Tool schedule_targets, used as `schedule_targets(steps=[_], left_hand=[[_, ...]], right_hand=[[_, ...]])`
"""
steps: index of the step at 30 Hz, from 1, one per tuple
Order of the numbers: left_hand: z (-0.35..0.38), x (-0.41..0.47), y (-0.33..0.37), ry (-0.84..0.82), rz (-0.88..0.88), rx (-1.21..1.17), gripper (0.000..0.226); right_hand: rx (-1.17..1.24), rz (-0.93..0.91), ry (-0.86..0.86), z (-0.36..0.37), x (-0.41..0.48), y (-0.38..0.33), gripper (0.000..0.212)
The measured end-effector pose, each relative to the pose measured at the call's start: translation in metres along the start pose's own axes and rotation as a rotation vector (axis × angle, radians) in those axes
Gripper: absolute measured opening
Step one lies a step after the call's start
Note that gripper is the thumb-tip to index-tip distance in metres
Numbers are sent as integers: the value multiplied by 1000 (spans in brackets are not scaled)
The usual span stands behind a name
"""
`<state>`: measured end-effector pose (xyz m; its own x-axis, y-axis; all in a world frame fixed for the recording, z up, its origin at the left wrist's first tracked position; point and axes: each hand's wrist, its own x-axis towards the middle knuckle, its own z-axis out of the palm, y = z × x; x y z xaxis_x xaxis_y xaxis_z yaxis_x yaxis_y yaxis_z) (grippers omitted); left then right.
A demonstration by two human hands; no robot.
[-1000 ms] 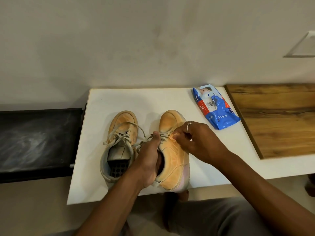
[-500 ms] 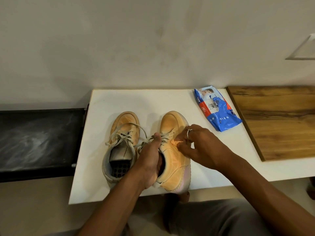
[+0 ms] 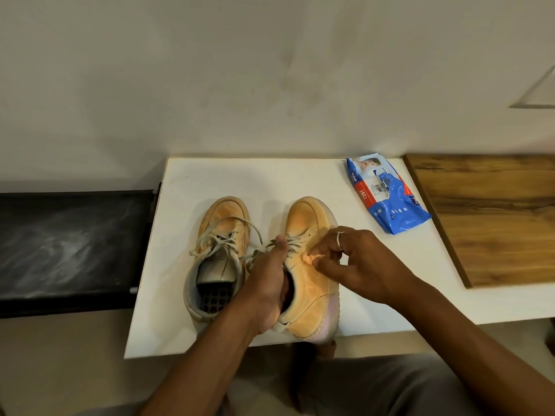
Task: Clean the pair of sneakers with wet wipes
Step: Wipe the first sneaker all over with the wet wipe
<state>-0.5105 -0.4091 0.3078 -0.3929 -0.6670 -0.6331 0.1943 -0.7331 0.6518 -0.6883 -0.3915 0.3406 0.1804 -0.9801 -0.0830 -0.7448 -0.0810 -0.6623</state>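
Far left: dull black slab (image 3: 72, 244), butted against the side of the flat white tabletop (image 3: 186, 187)

On the white top, the pair of tan-orange suede sneakers, toes pointing away from me. The left sneaker (image 3: 223, 220) lies flat with no hand on it. Its grey laces are loose, the pale tongue is folded down into the opening, and a dark dotted insole shows

Just beside it, my left hand (image 3: 267, 283) grips the right sneaker (image 3: 306, 217): fingers tucked down inside the opening, thumb laid along the laces. This shoe has its heel at the front edge of the top and its pale sole rim turned to the right

Against its outer side, just under the eyelets, a small bunched wipe (image 3: 312, 259), stained orange. My right hand (image 3: 360, 265) pinches that wad between thumb and curled fingertips and presses it on the suede. Silver ring (image 3: 340, 239) on one finger

Farther right and back, apart from both shoes: blue plastic pack of wet wipes (image 3: 387, 196), lying flat, label up. One corner is just beside the brown wooden board (image 3: 492, 217) at the right end of the top
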Motion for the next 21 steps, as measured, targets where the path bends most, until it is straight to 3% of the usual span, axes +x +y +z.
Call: schedule_targets(steps=[3, 6, 11, 15, 19, 21], left_hand=[[1, 1, 0, -6, 8, 26, 54], [-1, 3, -2, 5, 1, 31, 54], [-1, 7, -4, 30, 0, 22, 53], [-3, 7, -4, 5, 2, -3, 55], [0, 8, -5, 18, 1, 19, 55], [-1, 8, -6, 7, -1, 10, 55]], right_hand=[[83, -49, 10, 2, 0, -4, 19], [2, -172, 38, 8, 8, -8, 18], [-124, -55, 72, 4, 17, 2, 35], [-9, -229, 19, 8, 1, -6, 22], [-119, -66, 134, 1, 9, 4, 20], [-53, -112, 100, 2, 5, 2, 21]])
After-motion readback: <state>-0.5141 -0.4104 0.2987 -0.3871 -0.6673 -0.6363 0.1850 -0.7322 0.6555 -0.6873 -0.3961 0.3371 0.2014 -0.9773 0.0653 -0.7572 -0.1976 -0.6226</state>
